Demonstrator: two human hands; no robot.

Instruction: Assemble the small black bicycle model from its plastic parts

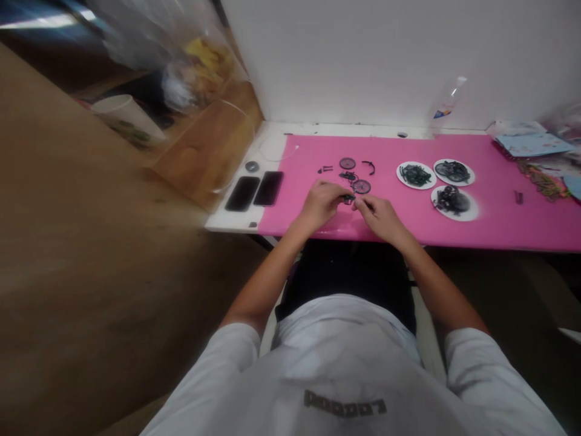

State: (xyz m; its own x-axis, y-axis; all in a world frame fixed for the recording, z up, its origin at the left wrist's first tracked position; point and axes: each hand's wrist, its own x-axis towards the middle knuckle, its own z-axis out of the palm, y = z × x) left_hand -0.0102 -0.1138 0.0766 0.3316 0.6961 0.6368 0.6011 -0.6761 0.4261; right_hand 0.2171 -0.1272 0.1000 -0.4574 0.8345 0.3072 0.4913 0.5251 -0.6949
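Near the front of a pink tabletop, my left hand and my right hand meet with fingers pinched. Between the fingertips is a small dark piece, partly covered, like part of a toy bicycle; my left fingers grip it and my right fingertips touch its right side. Just beyond lies a small black spoked wheel. A dark bicycle-like part is behind it. Farther back are a second wheel, a curved black piece and several tiny dark bits.
Three white plates of dark small parts stand to the right, the nearest plate holding a tangled heap. Two phones lie at the left end. A clear bottle stands by the wall. Papers and bags crowd the far right.
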